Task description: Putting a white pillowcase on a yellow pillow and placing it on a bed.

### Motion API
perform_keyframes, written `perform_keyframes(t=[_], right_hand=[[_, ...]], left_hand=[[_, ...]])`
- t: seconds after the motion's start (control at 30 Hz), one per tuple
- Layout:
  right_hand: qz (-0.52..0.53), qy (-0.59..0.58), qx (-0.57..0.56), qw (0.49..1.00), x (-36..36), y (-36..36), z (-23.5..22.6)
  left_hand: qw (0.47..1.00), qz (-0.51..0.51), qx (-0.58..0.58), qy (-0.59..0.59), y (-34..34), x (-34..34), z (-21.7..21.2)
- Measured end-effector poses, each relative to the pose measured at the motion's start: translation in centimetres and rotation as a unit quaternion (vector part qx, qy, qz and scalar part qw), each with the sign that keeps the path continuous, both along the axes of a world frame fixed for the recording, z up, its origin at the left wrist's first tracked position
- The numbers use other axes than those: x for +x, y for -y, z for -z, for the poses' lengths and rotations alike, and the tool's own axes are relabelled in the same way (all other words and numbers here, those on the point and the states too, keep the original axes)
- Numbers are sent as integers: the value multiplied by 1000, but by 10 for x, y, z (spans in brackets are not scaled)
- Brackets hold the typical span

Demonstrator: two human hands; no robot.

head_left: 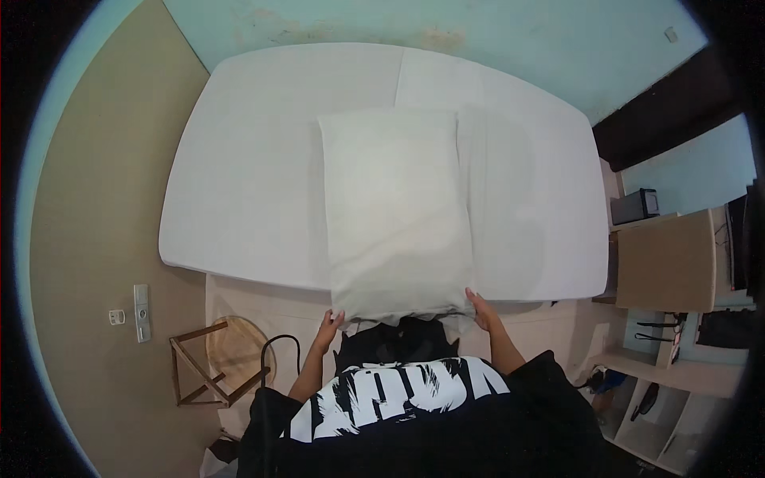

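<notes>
A white pillow in a plain pillowcase lies flat across the bed, its near end hanging over the mattress edge toward me. My left hand pinches the near left corner of the pillowcase. At the near right corner, my right hand grips the cloth with the thumb on top. Between the two hands the near hem looks loose and wrinkled. Under the pillow is the mattress, covered by a smooth white sheet. The fingers beneath the cloth are partly hidden.
A wooden stool and a round wooden piece are on the floor at left. A beige wall panel with switches borders the left side. Shelves and a wooden cabinet stand at right. The far wall is pale green.
</notes>
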State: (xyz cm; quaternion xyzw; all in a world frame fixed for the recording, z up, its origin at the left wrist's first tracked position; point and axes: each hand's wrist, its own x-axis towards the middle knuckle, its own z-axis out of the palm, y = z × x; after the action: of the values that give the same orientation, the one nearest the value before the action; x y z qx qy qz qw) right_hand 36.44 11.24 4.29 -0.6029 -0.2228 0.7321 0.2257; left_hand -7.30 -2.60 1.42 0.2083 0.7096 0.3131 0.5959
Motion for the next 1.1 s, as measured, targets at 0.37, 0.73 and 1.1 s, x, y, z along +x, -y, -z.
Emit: perform_keyframes(t=[0.37,0.73,1.1], right_hand=[[-117,62,22,991,2,-21,-103],[-44,97,344,933,-45,-123,-287],[19,-72,527,847,-94,-267,-422]], left_hand=[[990,-81,101,46,-7,7,-78],[912,-240,333,16,-102,18,-255],[794,-278,535,80,-240,-28,-399]])
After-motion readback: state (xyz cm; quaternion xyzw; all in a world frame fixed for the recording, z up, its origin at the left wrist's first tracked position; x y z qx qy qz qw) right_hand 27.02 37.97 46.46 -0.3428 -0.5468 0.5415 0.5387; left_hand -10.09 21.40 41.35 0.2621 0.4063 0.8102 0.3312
